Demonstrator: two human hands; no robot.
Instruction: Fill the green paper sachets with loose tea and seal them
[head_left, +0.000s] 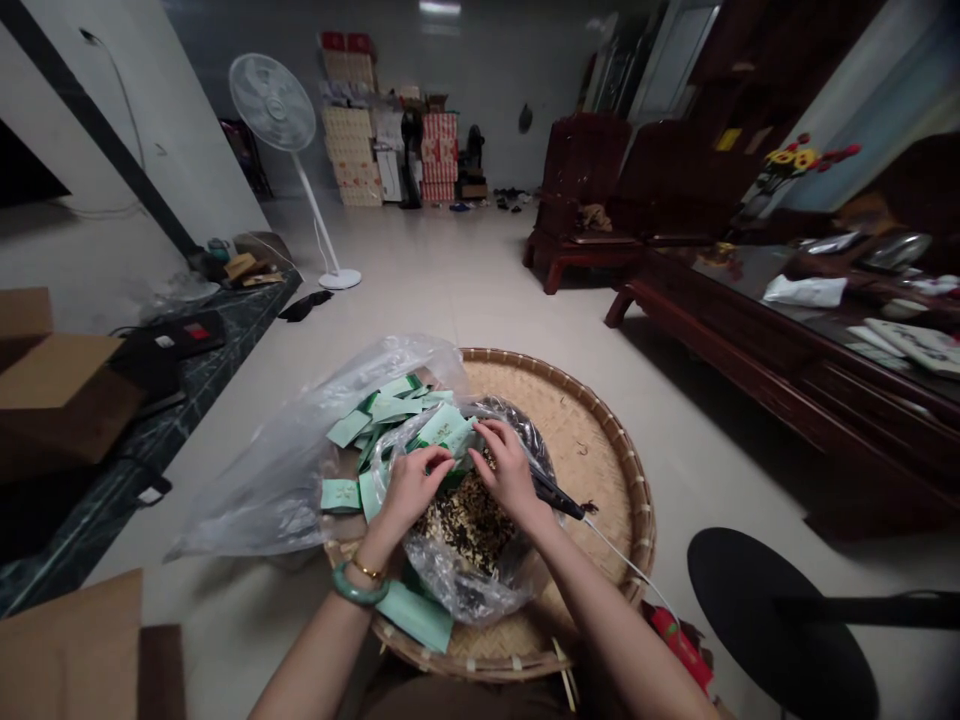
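Observation:
A round woven bamboo tray (pixel 600 430) lies before me. On it sits a clear plastic bag of dark and pale loose bits (pixel 469 530) and a second clear bag (pixel 300 460) spilling several small green packets (pixel 394 408). My left hand (pixel 409 490), with a green bangle at the wrist, and my right hand (pixel 506 470) meet over the loose bits, both pinching one green packet (pixel 448 432) between the fingertips. A dark tool with a white cord (pixel 559 497) lies just right of my right wrist. Another green packet (pixel 416 615) lies at the tray's near rim.
Cardboard boxes (pixel 52 380) and a dark device (pixel 169 345) sit on a dark counter at left. A standing fan (pixel 274 105) and stacked cartons (pixel 390 150) stand at the back. Dark wooden furniture (pixel 750 320) fills the right side. A black round stool (pixel 772 620) stands at the near right.

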